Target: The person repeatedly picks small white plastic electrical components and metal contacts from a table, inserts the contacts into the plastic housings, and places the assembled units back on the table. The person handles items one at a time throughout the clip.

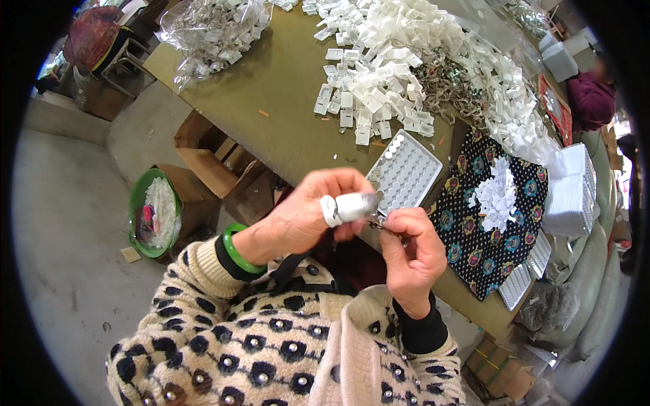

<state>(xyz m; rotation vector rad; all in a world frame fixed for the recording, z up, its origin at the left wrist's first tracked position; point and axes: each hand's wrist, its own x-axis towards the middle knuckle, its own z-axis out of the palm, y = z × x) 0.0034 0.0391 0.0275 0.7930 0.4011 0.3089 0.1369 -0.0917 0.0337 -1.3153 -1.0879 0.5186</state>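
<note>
My left hand (294, 213), with white wrapping (349, 208) round one digit and a green bangle (240, 252) at its wrist, meets my right hand (414, 256) above the table's near edge. Between the fingertips sits a small, dark, shiny metal piece (376, 221), too small to name surely. The thumb and forefinger of my right hand pinch it, while my left fingers close in at its other side. Just beyond them a white tray (409, 172) with rows of round hollows lies on the table, a few white discs at its upper left.
White plastic cases (379, 74) and tangled metal parts (447, 84) heap the far table (223, 101). White pieces (497, 196) lie on a patterned dark cloth (467, 264), beside stacked white trays (572, 189). At left stand a green basin (139, 196) and cardboard boxes (213, 162). Another person (592, 98) is far right.
</note>
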